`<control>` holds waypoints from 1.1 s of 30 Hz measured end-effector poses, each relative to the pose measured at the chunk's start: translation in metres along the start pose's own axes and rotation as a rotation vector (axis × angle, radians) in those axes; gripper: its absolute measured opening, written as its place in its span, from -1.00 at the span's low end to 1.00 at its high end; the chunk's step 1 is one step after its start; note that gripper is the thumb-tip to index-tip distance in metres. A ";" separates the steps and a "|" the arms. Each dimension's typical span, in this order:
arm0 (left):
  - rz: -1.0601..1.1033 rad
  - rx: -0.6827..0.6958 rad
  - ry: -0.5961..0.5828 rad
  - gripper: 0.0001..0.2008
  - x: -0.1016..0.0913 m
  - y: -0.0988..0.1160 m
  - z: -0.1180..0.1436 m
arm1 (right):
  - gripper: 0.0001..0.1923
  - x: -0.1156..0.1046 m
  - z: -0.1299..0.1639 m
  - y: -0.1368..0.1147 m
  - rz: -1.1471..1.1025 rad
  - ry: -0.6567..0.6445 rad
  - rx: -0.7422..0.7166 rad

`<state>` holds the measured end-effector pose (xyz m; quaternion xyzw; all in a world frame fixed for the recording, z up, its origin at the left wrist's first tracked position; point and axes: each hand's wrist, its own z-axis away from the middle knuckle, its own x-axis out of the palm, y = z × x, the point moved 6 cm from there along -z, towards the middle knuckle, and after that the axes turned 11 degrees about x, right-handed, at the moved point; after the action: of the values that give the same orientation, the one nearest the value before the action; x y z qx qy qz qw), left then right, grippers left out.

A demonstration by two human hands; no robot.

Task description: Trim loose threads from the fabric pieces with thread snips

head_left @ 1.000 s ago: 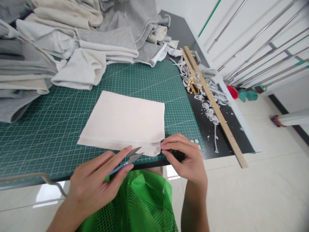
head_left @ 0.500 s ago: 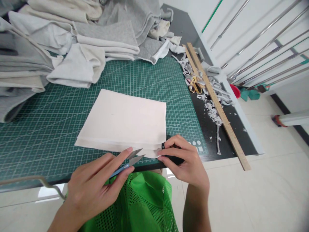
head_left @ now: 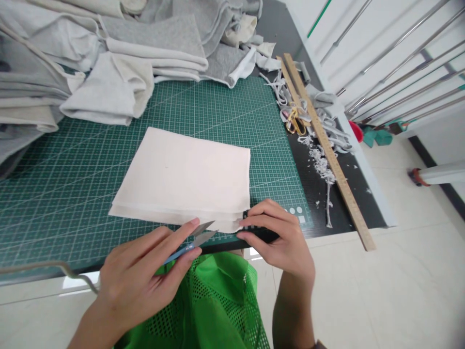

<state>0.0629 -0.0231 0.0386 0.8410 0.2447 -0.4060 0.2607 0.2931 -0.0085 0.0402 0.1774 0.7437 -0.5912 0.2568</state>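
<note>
Folded grey fabric stacks (head_left: 109,53) crowd the green cutting mat (head_left: 54,194) (wooden ruler (head_left: 327,150) beside scraps (head_left: 319,162)).

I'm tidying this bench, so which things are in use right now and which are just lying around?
In use: thread snips in left hand; folded cream fabric pinched by right hand; cutting mat.
Lying about: wooden rulers, gold scissors, fabric scraps, stacked fabric.

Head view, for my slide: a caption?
Left hand holds snips at folded cloth; right hand pinches its corner.
</note>
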 end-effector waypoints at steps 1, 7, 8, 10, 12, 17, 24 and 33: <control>0.039 0.002 -0.018 -0.58 0.001 0.000 -0.001 | -0.82 -0.001 0.001 0.001 -0.003 -0.003 0.006; 0.230 0.059 -0.175 -0.60 0.012 0.004 -0.015 | -0.85 -0.002 0.001 0.001 -0.012 -0.014 -0.008; 0.234 0.059 -0.207 -0.60 0.015 0.005 -0.017 | -0.86 -0.002 0.000 0.000 -0.011 -0.013 -0.016; 0.241 0.047 -0.278 -0.62 0.020 0.006 -0.021 | -0.88 -0.001 0.000 -0.001 -0.008 -0.008 -0.026; 0.247 0.034 -0.322 -0.63 0.022 0.008 -0.024 | -0.88 -0.001 0.000 -0.002 -0.004 -0.002 -0.029; 0.276 -0.038 -0.324 -0.61 0.024 0.014 -0.026 | -0.89 -0.001 0.001 -0.001 0.001 -0.008 -0.046; 0.308 -0.151 -0.345 -0.64 0.028 0.019 -0.031 | -0.88 -0.001 0.001 0.001 -0.012 -0.012 -0.049; 0.279 -0.228 -0.299 -0.70 0.027 0.017 -0.033 | -0.90 -0.002 0.002 0.002 -0.031 0.008 -0.033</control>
<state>0.1067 -0.0098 0.0380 0.7623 0.1289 -0.4556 0.4412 0.2959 -0.0100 0.0397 0.1641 0.7571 -0.5820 0.2473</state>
